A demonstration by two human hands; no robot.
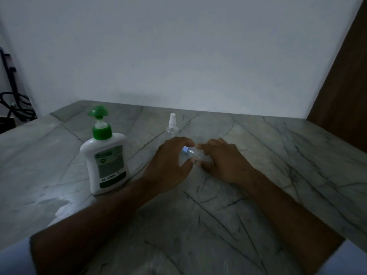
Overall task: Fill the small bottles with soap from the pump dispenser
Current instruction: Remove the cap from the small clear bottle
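A white soap dispenser (106, 155) with a green pump head stands upright on the left of the marble table. A small clear bottle (195, 152) with a light blue cap lies tilted between my hands at the table's middle. My right hand (222, 159) wraps around the bottle's body. The fingertips of my left hand (170, 163) pinch the blue cap end. Behind my hands a clear spray bottle (172, 126) with a white nozzle stands upright.
The grey-green marble table (278, 175) runs to a white wall at the back. A dark wooden panel (345, 96) rises at the right. Black cables and a stand (12, 92) sit beyond the table's far left corner.
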